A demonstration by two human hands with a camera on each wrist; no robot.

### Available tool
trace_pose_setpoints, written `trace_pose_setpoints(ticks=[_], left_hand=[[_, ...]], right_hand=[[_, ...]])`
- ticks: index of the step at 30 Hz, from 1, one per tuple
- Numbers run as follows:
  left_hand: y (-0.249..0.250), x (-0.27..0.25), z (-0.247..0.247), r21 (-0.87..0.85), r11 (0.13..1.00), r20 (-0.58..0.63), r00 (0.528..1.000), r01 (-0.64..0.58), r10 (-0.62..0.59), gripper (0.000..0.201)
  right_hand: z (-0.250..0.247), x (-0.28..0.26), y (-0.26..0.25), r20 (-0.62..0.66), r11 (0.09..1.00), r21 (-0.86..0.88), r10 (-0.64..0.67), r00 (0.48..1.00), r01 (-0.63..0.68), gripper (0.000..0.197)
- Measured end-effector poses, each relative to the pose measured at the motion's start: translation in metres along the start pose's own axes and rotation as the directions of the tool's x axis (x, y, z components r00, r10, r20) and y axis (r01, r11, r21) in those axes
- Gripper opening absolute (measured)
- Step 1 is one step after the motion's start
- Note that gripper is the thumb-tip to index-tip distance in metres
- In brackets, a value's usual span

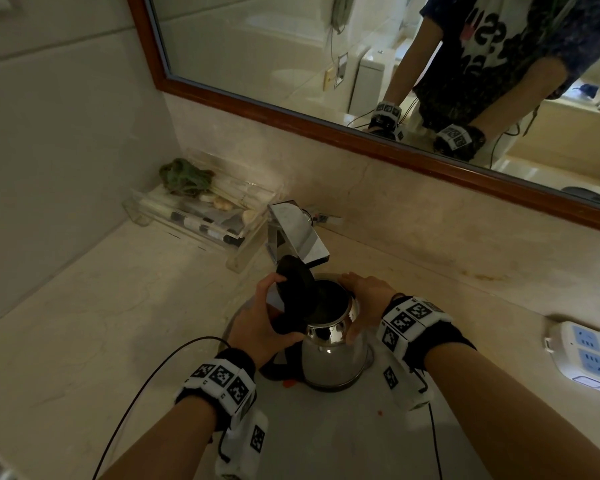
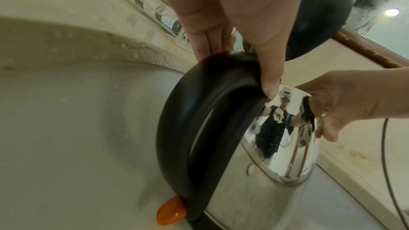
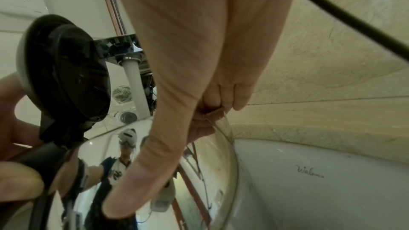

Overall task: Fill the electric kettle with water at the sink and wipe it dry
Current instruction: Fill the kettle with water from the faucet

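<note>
A stainless steel kettle (image 1: pixel 329 358) stands in the white sink basin (image 1: pixel 326 438) under the chrome faucet (image 1: pixel 295 233). Its black lid (image 1: pixel 295 278) is flipped up. My left hand (image 1: pixel 257 323) grips the black handle (image 1: pixel 288 327), with the thumb over the top in the left wrist view (image 2: pixel 265 69). My right hand (image 1: pixel 364 299) wraps round the kettle's upper right side, thumb down the front (image 3: pixel 137 181) and fingers behind the rim. In the right wrist view a white stream (image 3: pixel 136 90) falls from the faucet (image 3: pixel 119 46) behind the open lid (image 3: pixel 66 69).
A clear tray of toiletries (image 1: pixel 194 209) with a green cloth (image 1: pixel 184 176) sits on the marble counter at the back left. A white power strip (image 1: pixel 589 355) lies on the counter at the right. A wood-framed mirror (image 1: pixel 361 133) runs along the back wall.
</note>
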State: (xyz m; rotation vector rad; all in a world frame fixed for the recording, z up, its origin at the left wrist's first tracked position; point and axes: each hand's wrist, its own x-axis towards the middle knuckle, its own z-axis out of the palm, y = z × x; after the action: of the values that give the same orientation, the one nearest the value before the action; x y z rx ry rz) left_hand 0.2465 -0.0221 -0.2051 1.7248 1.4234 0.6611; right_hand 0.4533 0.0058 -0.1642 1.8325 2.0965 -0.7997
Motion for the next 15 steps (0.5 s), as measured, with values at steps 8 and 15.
trace_pose_setpoints(ticks=[8, 15], left_hand=[[0.0026, -0.0014, -0.0003, -0.018, 1.000, -0.006, 1.000, 0.012, -0.012, 0.088], [0.0021, -0.0016, 0.0005, -0.016, 1.000, -0.008, 1.000, 0.010, -0.010, 0.092]], right_hand=[[0.0005, -0.0015, 0.0009, -0.006, 1.000, 0.014, -0.020, 1.000, 0.020, 0.105], [0.0029, 0.0007, 0.0022, -0.028, 1.000, 0.024, -0.015, 0.999, 0.016, 0.106]])
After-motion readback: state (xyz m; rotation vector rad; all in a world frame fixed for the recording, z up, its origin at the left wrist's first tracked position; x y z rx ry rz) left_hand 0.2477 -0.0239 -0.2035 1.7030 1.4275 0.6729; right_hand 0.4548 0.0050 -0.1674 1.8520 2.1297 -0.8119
